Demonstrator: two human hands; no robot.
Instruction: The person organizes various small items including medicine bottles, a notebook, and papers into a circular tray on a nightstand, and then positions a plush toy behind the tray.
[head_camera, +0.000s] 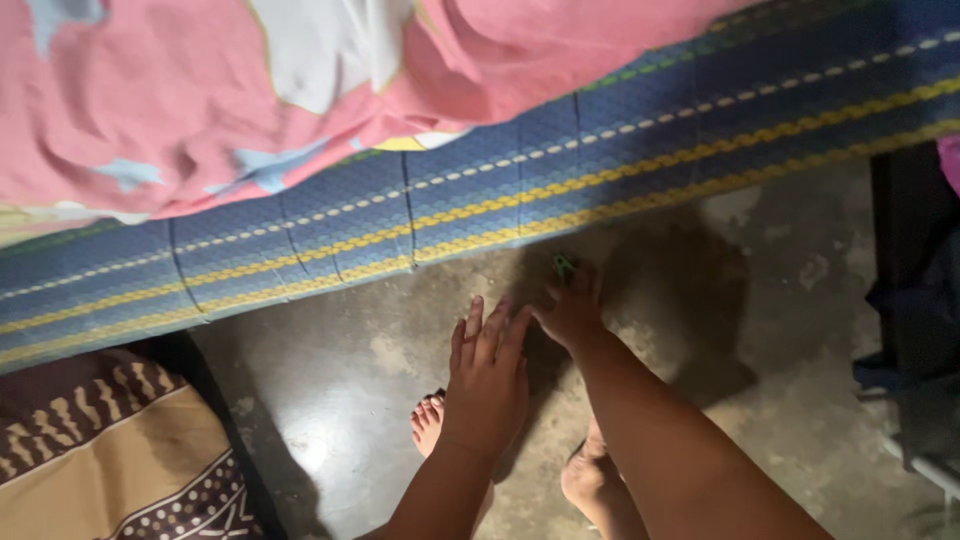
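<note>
Down at the bottom of the view, two bare forearms reach forward over a grey concrete floor (760, 330), and the toes of a bare foot (428, 420) show just beneath the left wrist, with a second foot (590, 478) partly hidden under the right forearm. Nearest the camera, the left hand (488, 375) is spread flat and open, fingers straight and close together, pointing away from the body; it holds nothing and its fingertips lie just beside the right hand. Slightly farther out, the right hand (572, 308) is curled, its fingertips pinched together on a small green object (564, 265) that sticks up just above the knuckles; the object is too small and dim to tell what kind of thing it is. It sits close to the edge of a woven mat (600, 150) in blue with yellow stripes, which runs slantwise across the frame. Beyond the mat's edge, at the top left, a rumpled pink cloth (180, 90) with pale blue and white patches lies on the mat. At the lower left corner, a brown and tan patterned fabric (110, 450) rests beside the floor.
</note>
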